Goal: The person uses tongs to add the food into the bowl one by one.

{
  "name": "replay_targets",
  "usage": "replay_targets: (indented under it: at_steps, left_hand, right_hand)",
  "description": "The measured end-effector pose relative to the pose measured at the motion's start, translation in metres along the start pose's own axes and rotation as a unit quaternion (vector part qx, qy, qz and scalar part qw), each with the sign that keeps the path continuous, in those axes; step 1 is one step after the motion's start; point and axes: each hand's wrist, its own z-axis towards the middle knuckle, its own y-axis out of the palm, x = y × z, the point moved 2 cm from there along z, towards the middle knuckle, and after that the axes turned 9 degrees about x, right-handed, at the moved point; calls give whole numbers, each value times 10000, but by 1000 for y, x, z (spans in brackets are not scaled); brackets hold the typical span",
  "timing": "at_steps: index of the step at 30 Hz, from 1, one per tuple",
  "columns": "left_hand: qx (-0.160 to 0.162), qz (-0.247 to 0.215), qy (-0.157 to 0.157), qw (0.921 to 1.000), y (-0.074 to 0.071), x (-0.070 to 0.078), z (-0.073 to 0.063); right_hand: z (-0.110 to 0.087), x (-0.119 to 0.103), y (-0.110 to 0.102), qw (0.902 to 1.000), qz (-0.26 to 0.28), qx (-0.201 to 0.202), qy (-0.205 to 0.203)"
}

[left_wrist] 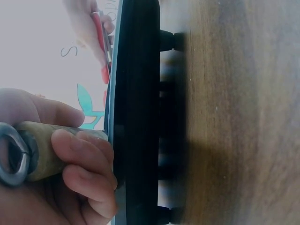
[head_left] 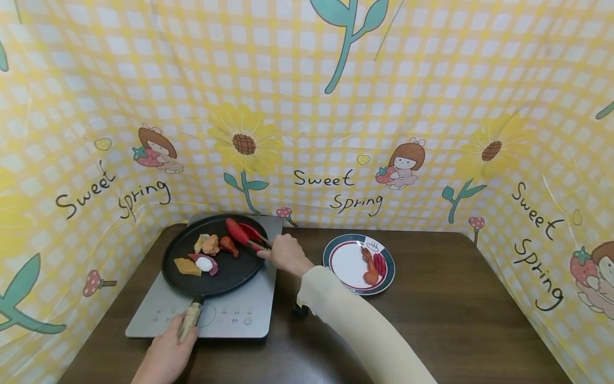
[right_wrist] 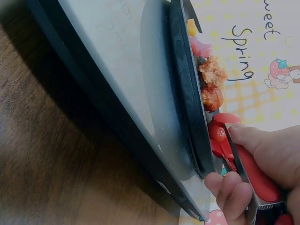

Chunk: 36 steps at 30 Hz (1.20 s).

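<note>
My left hand (head_left: pixel 168 349) grips the tan handle (head_left: pixel 192 318) of a round black frying pan (head_left: pixel 223 282). My right hand (head_left: pixel 288 255) holds red-tipped metal tongs (head_left: pixel 237 232) over the pan's right side. In the right wrist view the red tips (right_wrist: pixel 219 136) are close to the drumstick; whether anything is between them I cannot tell. Food lies in the pan: a reddish-brown drumstick (head_left: pixel 228 246), a fried chunk (head_left: pixel 210 245), a flat yellow-brown piece (head_left: pixel 187 266), and a white round piece (head_left: pixel 203 264) on something purplish-pink.
Beneath the pan is a silver induction cooktop (head_left: pixel 148 314) with touch markings. To the right, a dark-rimmed plate (head_left: pixel 344 261) bears an orange-brown food piece (head_left: pixel 371 273) and red pieces (head_left: pixel 379 263). A small black object (head_left: pixel 300 311) lies by the right sleeve. A checked cloth (head_left: pixel 307 117) hangs around the wooden table.
</note>
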Motion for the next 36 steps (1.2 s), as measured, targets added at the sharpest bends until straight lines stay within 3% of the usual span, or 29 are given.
replay_targets:
  at_steps: [11,25,36]
  left_hand:
    - [-58,31,-43,10000,2,-2,-2]
    - [126,-48,142,9998,1,-2,-1]
    - [107,-70,97,9999,0,-3,-1]
  right_hand:
    - [4,-5,1,9999,-154,32,6]
    - [11,-11,1,9989,-467,0,-97]
    - [12,-14,-3,9993,-345,52,-141]
